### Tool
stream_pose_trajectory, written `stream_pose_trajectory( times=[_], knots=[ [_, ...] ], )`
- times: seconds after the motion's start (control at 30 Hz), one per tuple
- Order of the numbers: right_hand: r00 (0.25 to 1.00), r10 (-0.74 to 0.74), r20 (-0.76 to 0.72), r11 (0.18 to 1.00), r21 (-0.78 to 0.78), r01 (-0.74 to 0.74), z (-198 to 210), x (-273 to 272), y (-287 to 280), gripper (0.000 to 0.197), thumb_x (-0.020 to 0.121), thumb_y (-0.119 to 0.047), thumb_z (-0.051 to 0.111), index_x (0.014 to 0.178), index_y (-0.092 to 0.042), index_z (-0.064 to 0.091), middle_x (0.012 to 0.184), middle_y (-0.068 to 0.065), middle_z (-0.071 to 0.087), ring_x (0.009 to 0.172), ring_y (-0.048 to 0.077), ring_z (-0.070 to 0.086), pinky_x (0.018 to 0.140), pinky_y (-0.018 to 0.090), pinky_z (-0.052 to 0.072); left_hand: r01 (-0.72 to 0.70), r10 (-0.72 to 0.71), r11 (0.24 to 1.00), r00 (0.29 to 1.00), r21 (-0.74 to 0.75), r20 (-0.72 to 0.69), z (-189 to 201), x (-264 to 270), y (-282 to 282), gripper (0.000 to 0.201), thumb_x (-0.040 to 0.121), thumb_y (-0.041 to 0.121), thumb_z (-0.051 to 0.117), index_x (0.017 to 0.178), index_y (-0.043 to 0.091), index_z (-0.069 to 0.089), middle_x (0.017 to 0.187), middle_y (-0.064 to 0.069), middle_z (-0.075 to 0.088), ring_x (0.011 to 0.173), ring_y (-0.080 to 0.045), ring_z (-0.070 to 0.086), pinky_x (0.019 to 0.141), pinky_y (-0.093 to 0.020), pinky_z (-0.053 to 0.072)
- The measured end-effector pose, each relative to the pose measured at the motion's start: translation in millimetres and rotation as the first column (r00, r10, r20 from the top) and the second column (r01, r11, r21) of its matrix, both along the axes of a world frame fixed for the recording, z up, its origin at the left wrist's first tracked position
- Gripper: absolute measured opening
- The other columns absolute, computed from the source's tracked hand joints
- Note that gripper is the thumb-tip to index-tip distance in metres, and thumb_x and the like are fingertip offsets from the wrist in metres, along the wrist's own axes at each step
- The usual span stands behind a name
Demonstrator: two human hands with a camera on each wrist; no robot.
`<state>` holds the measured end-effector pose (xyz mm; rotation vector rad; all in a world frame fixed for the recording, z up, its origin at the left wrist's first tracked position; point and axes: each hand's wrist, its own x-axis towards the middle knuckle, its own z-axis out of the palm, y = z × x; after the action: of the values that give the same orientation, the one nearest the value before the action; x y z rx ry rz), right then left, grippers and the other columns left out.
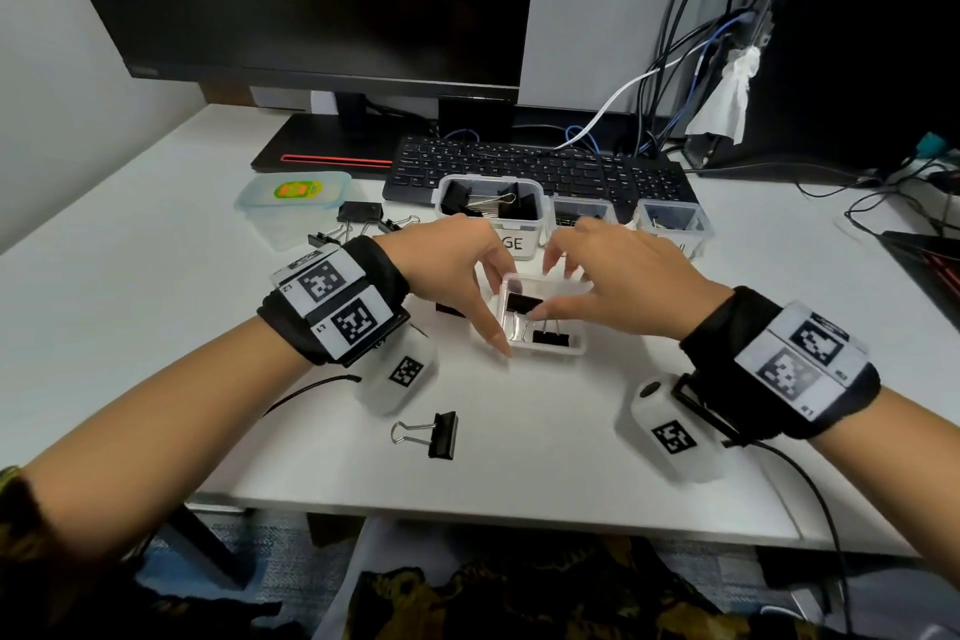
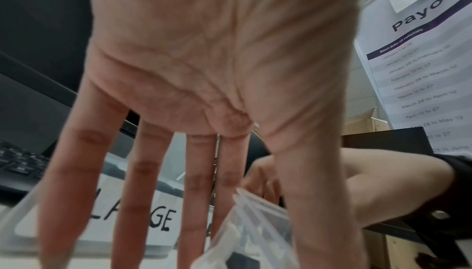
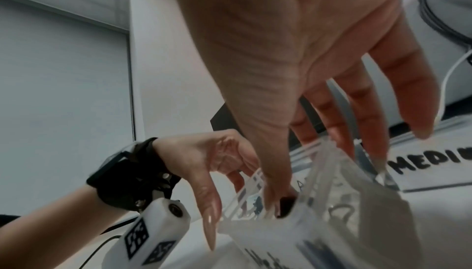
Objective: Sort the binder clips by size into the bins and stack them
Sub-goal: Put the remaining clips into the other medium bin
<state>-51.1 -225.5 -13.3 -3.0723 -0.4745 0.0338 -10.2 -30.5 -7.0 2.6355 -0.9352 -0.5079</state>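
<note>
A small clear bin (image 1: 563, 347) sits mid-table with black binder clips (image 1: 550, 338) inside. My left hand (image 1: 457, 270) spans its left wall from outside: straight fingers (image 2: 196, 182) at the far corner, thumb along the near corner (image 2: 255, 225). My right hand (image 1: 618, 276) hovers over the bin with its fingertips (image 3: 421, 130) spread at the far rim. Its thumb reaches down inside and touches a tilted clip (image 3: 286, 206). Neither hand plainly grips anything. A loose clip (image 1: 431, 434) lies near the front edge. Another clip (image 1: 448, 309) is half hidden under my left hand.
Behind stand the LARGE bin (image 1: 514, 242) with big clips, the MEDIUM bin (image 1: 582, 212) and a third bin (image 1: 672, 219). Several loose clips (image 1: 358, 214) and a clear lidded box (image 1: 293, 195) lie back left. Keyboard (image 1: 540, 169), monitor and cables (image 1: 675, 42) sit beyond.
</note>
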Motion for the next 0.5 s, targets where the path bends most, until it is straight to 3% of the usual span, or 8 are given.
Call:
stream_pose_trajectory(
  times=[0.07,0.2,0.33,0.5],
  knots=[
    [0.995,-0.026,-0.101,0.998,-0.052,0.021,-1.7,3.2,0.4,0.067,0.072,-0.082,0.05,0.114,-0.031,0.058,0.107,-0.009,0.06,0.1,0.016,0.056,0.074,0.033,0.044,0.003,-0.004,1.0,1.0,0.011,0.027,0.2,-3.1,-1.1,0.058,0.05,0.06,0.085,0.099,0.032,0.072,0.096,0.019,0.069,0.092,-0.006,0.064,0.08,-0.037,0.056],
    [0.988,-0.049,-0.147,0.995,-0.097,0.035,-5.7,10.7,6.1,0.067,0.076,-0.082,0.042,0.094,-0.023,0.066,0.076,-0.01,0.054,0.08,0.017,0.054,0.06,0.028,0.034,-0.005,0.0,0.999,0.992,0.044,0.126,-1.4,-8.7,-2.8,0.063,0.048,0.063,0.085,0.103,0.035,0.07,0.096,0.021,0.068,0.092,-0.002,0.061,0.076,-0.03,0.053],
    [0.996,-0.029,-0.089,0.99,-0.138,0.017,-10.5,13.6,15.3,0.06,0.083,-0.076,0.044,0.077,-0.018,0.061,0.076,-0.004,0.057,0.074,0.018,0.055,0.05,0.025,0.027,-0.009,0.004,0.999,0.992,0.041,0.125,-1.2,-9.9,-2.5,0.065,0.048,0.061,0.086,0.105,0.035,0.069,0.098,0.02,0.068,0.092,-0.004,0.062,0.073,-0.028,0.052],
    [0.999,-0.029,-0.013,0.978,-0.209,0.025,-9.2,12.0,23.6,0.059,0.082,-0.076,0.044,0.079,-0.019,0.062,0.067,-0.005,0.047,0.073,0.019,0.053,0.049,0.024,0.024,-0.01,0.007,1.0,0.996,0.022,0.094,-0.9,-9.5,1.3,0.069,0.048,0.057,0.088,0.109,0.031,0.069,0.1,0.017,0.067,0.088,-0.006,0.066,0.073,-0.027,0.052]
  ],
)
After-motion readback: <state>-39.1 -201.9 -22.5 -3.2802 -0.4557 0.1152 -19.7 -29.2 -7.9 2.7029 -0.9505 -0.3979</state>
